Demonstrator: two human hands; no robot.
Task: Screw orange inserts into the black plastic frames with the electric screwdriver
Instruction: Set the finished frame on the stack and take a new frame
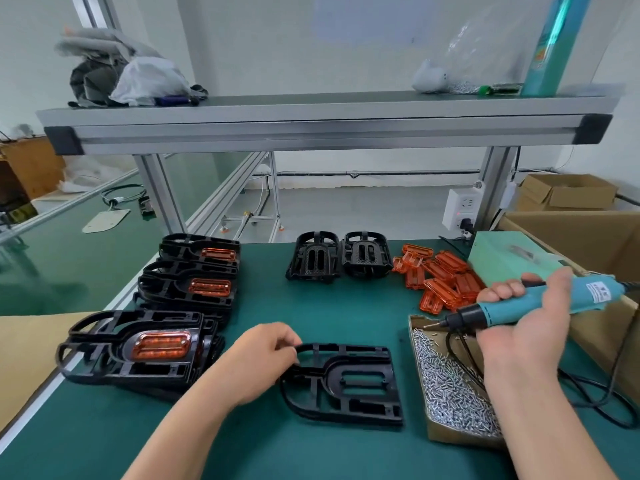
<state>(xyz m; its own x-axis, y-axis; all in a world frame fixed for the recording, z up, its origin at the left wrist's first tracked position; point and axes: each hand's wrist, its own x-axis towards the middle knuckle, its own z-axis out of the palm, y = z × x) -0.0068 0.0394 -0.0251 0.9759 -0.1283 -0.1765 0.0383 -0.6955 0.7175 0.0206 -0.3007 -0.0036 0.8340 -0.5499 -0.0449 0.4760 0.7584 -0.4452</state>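
Observation:
A black plastic frame [349, 386] without an insert lies flat on the green mat in front of me. My left hand [259, 362] pinches its top left rim. My right hand [526, 320] grips a teal electric screwdriver [540, 301], held nearly level with its bit pointing left over the box of screws [450, 386]. A heap of loose orange inserts [440, 275] lies at the back right. To the left sit three stacks of frames with orange inserts fitted [138, 348], [194, 285], [204, 251].
Two piles of empty black frames [339, 258] stand at the back centre. Open cardboard boxes [588, 244] and a pale green box [509, 258] crowd the right side. The screwdriver's black cable [595, 393] loops beside the screw box. An aluminium shelf [325, 123] spans overhead.

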